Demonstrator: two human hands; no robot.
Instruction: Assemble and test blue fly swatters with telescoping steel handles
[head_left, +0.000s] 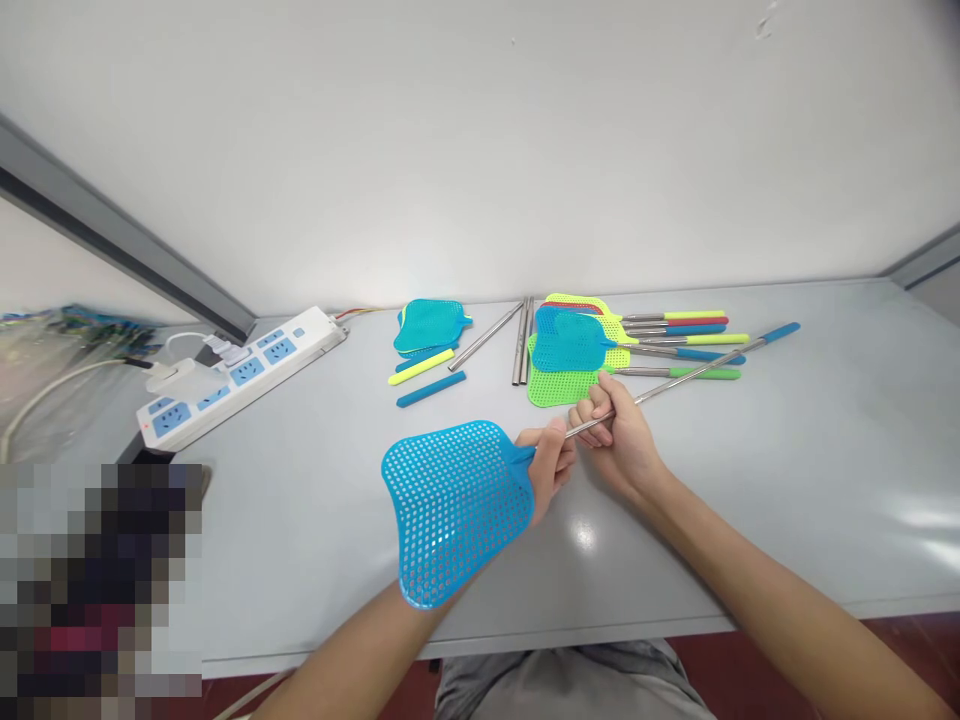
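A blue fly swatter (457, 510) with a thin metal telescopic rod and a blue grip (781, 332) is held above the table, its rod drawn out and slanting up to the right. My left hand (551, 460) is closed round the rod just by the perforated head, which hides part of that hand and forearm. Farther along, my right hand (616, 428) grips the metal rod between finger and thumb. Behind my right hand lies a pile of swatters, with a light blue head (570, 340) on top and a green head (559, 388) nearest me.
Loose swatter heads (431, 325), a yellow grip (421, 367), a blue grip (431, 389) and metal rods (519, 350) lie near the back wall. At left stands a white power strip (315, 325) with plugs and cables. The table's front edge (525, 640) runs before my lap.
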